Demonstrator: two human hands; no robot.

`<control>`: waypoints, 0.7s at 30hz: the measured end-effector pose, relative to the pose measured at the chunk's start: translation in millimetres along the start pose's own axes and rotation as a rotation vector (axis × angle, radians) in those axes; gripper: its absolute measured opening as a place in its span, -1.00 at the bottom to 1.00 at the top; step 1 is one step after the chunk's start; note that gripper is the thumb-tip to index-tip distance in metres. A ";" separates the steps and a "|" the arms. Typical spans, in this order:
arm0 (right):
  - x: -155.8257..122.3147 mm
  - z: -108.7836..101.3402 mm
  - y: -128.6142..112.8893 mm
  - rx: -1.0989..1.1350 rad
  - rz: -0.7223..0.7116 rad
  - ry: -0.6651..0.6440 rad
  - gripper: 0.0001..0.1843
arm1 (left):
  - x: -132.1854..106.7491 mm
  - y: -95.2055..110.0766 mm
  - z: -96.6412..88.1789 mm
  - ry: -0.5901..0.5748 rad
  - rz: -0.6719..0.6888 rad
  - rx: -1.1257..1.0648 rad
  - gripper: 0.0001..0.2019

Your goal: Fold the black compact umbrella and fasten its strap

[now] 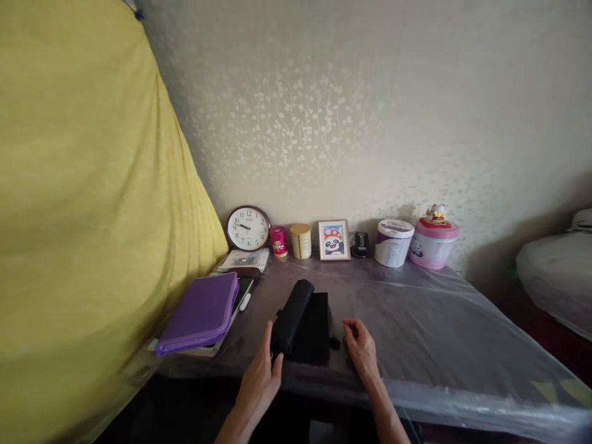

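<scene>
A black folded umbrella (292, 316) lies on a flat black sleeve or cloth (314, 330) near the front of the table (416, 320). My left hand (259, 377) rests against the umbrella's near end, fingers stretched along it. My right hand (361, 349) sits on the table just right of the black cloth, fingers curled, next to a small black strap (335, 342). Whether it grips the strap I cannot make out.
A purple zip case (201, 314) lies on books at the left, beside a yellow curtain (83, 216). Along the wall stand a clock (248, 228), a red tin (278, 240), a yellow tin (301, 240), a panda picture (333, 240), a white tub (393, 242) and a pink tub (433, 243). A bed (555, 271) is at right.
</scene>
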State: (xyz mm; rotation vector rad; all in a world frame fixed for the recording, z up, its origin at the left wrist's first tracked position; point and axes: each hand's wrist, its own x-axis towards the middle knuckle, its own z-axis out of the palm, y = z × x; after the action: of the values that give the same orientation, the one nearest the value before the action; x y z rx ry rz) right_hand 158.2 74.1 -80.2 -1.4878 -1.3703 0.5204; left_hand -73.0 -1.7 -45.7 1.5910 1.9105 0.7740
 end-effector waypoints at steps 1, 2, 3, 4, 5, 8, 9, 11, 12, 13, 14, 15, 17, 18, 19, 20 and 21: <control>-0.4 0.0 -0.4 -0.007 -0.009 -0.001 -0.65 | -1.6 1.1 1.2 0.048 0.052 0.164 -0.44; -0.8 0.0 -0.7 -0.013 -0.020 0.000 -0.66 | -2.9 1.9 2.8 0.073 0.084 0.318 -0.46; -1.2 0.1 -0.8 -0.016 -0.032 0.000 -0.66 | -3.8 2.2 4.3 0.073 0.094 0.432 -0.47; -1.4 0.1 -0.7 -0.017 -0.042 -0.001 -0.67 | -4.2 2.0 5.6 0.064 0.096 0.502 -0.47; -1.5 0.2 -0.5 -0.017 -0.049 -0.003 -0.67 | -3.9 1.1 6.1 0.049 0.107 0.522 -0.45; -1.3 0.6 0.9 -0.018 -0.061 -0.015 -0.68 | 0.1 -3.8 2.9 -0.042 0.106 0.285 -0.36; -1.2 0.9 1.6 -0.021 -0.064 -0.018 -0.68 | 2.0 -5.6 0.7 -0.087 0.063 0.140 -0.34; -1.1 1.6 2.9 -0.027 -0.067 -0.017 -0.69 | 5.3 -8.8 -4.2 -0.166 -0.055 -0.155 -0.34; -1.0 1.9 3.4 -0.027 -0.068 -0.012 -0.69 | 6.4 -9.9 -6.4 -0.189 -0.106 -0.262 -0.34; -1.0 2.2 3.8 -0.025 -0.071 -0.005 -0.69 | 7.1 -10.8 -8.3 -0.196 -0.137 -0.333 -0.34; -0.9 2.4 4.1 -0.022 -0.074 0.002 -0.69 | 7.4 -11.2 -9.9 -0.193 -0.150 -0.371 -0.33; -0.8 2.5 4.2 -0.020 -0.079 0.008 -0.69 | 7.3 -11.4 -11.2 -0.187 -0.154 -0.388 -0.32; -0.7 2.5 4.3 -0.025 -0.089 0.009 -0.70 | 6.6 -10.6 -12.9 -0.153 -0.136 -0.342 -0.28; -0.7 2.5 4.3 -0.031 -0.092 0.007 -0.71 | 6.3 -10.0 -13.0 -0.118 -0.104 -0.274 -0.28; -0.7 2.6 4.3 -0.038 -0.095 0.002 -0.72 | 6.1 -9.4 -12.5 -0.070 -0.056 -0.168 -0.29; -0.9 2.7 4.4 -0.041 -0.097 0.000 -0.72 | 6.2 -8.9 -11.4 -0.021 0.003 -0.032 -0.31; -1.1 2.9 4.6 -0.041 -0.102 0.002 -0.72 | 6.6 -8.6 -9.8 0.019 0.055 0.117 -0.31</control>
State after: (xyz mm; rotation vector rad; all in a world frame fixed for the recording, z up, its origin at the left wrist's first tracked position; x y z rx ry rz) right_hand 157.7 74.9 -85.7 -1.4421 -1.4549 0.4290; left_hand -86.9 2.7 -45.4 1.7183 1.9650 0.7137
